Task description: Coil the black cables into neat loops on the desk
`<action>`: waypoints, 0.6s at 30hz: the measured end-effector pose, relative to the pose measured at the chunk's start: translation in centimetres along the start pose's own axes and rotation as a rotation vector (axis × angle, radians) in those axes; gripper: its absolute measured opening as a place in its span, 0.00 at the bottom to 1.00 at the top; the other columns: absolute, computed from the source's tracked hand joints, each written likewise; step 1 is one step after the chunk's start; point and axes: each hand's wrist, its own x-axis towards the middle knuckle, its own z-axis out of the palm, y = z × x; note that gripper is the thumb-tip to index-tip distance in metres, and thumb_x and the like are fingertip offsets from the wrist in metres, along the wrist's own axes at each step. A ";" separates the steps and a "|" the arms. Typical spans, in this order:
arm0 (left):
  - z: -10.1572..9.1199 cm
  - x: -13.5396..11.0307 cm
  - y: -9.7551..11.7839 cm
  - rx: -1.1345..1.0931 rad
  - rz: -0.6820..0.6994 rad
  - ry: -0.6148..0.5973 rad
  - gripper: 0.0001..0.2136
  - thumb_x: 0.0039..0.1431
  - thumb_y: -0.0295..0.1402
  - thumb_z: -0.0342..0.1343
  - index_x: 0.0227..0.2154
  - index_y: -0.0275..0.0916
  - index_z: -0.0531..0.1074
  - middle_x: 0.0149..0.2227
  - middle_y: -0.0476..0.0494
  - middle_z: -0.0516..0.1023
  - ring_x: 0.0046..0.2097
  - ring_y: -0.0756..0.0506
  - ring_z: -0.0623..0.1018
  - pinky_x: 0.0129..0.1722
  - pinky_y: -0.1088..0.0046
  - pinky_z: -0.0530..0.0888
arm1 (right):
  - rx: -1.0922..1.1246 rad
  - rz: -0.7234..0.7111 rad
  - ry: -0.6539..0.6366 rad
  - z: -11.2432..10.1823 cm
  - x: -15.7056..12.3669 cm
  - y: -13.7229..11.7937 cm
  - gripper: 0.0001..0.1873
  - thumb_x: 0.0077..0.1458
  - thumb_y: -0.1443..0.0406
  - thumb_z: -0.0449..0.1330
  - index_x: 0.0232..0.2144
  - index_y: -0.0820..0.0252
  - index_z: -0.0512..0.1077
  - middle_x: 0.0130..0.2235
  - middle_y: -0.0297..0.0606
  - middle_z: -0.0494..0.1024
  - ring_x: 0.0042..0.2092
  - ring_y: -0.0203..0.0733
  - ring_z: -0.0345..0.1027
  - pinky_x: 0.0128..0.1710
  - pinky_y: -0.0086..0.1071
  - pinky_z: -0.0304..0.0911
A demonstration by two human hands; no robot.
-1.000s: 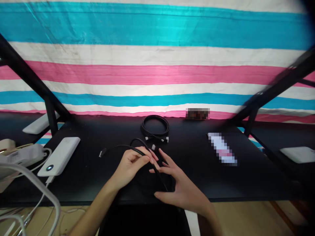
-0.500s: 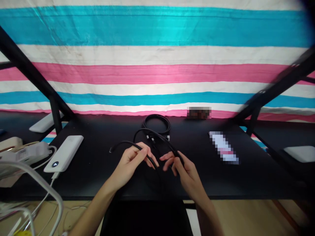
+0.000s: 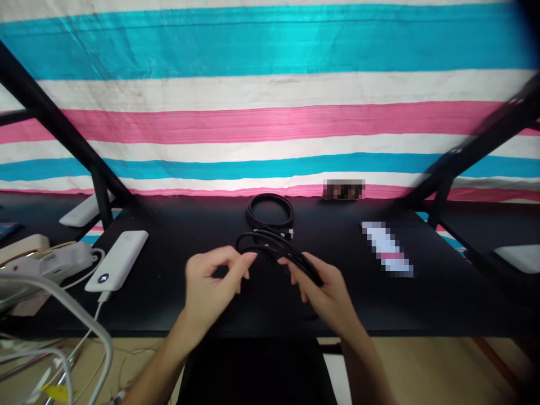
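Note:
Both my hands are over the middle of a black table [image 3: 442, 292]. My right hand [image 3: 323, 289] is closed around a black cable [image 3: 270, 247] that is gathered into loops reaching up and left from its fingers. My left hand [image 3: 213, 281] pinches the same cable at the loops' left side with thumb and forefinger. Just beyond them a second black cable [image 3: 270, 211] lies coiled on the table, with small white connectors at its near edge.
A white power bank [image 3: 118, 260] with a plugged-in white lead lies at the left, beside a white power strip [image 3: 50, 264]. A blurred-out flat item [image 3: 388, 247] lies at the right. Black frame struts rise on both sides before a striped cloth backdrop.
The loose cable, first spread out with one end trailing left, has been drawn in and gathered into loops. My right hand went from lying open to gripping it; my left hand moved in.

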 end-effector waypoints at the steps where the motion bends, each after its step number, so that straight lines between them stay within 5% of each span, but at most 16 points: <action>1: -0.5 0.0 0.1 0.005 0.071 0.110 0.11 0.53 0.33 0.57 0.18 0.39 0.68 0.16 0.51 0.68 0.26 0.48 0.73 0.29 0.75 0.68 | -0.002 -0.015 0.012 -0.6 0.0 0.0 0.12 0.58 0.61 0.53 0.38 0.57 0.75 0.23 0.29 0.66 0.18 0.27 0.57 0.16 0.23 0.52; 2: -0.9 0.1 0.1 0.009 0.127 0.191 0.05 0.49 0.32 0.60 0.23 0.40 0.70 0.21 0.50 0.71 0.33 0.46 0.74 0.36 0.73 0.69 | -0.005 -0.037 0.005 -1.1 0.1 -0.1 0.11 0.57 0.61 0.54 0.37 0.57 0.75 0.22 0.29 0.66 0.18 0.27 0.57 0.16 0.23 0.51; 4: -1.4 0.5 -0.1 0.037 0.181 0.220 0.18 0.39 0.32 0.67 0.36 0.42 0.71 0.36 0.46 0.75 0.46 0.42 0.72 0.48 0.67 0.66 | -0.008 -0.085 -0.046 -1.8 0.0 -0.2 0.11 0.56 0.63 0.55 0.37 0.57 0.76 0.19 0.29 0.65 0.17 0.28 0.57 0.16 0.23 0.52; 7: -0.7 1.1 -0.6 0.074 0.120 -0.031 0.33 0.31 0.33 0.70 0.46 0.44 0.70 0.50 0.42 0.71 0.52 0.38 0.68 0.53 0.62 0.62 | 0.007 -0.172 -0.046 -1.9 0.0 -0.5 0.10 0.54 0.64 0.57 0.36 0.58 0.77 0.14 0.27 0.63 0.15 0.30 0.57 0.15 0.24 0.53; 11: 1.1 1.1 -1.8 -0.064 -0.135 -0.259 0.06 0.49 0.36 0.60 0.29 0.39 0.74 0.25 0.47 0.76 0.27 0.48 0.75 0.28 0.75 0.69 | 0.078 -0.204 0.171 -1.2 0.9 -0.3 0.05 0.48 0.65 0.63 0.31 0.57 0.77 0.14 0.27 0.65 0.14 0.29 0.56 0.13 0.25 0.52; 14: 1.6 1.1 -2.6 -0.294 -0.322 -0.147 0.12 0.53 0.36 0.57 0.18 0.37 0.68 0.09 0.56 0.60 0.11 0.56 0.59 0.14 0.80 0.56 | 0.195 -0.130 0.262 -0.9 1.9 0.2 0.06 0.47 0.64 0.64 0.31 0.57 0.76 0.15 0.26 0.65 0.14 0.29 0.57 0.14 0.24 0.52; 18: 1.2 1.6 -2.8 -0.781 -0.505 0.057 0.14 0.52 0.35 0.57 0.16 0.37 0.62 0.09 0.61 0.48 0.11 0.59 0.47 0.11 0.83 0.51 | 0.414 -0.014 0.202 -0.4 2.4 1.3 0.08 0.53 0.61 0.60 0.34 0.59 0.75 0.12 0.23 0.58 0.14 0.28 0.55 0.14 0.23 0.52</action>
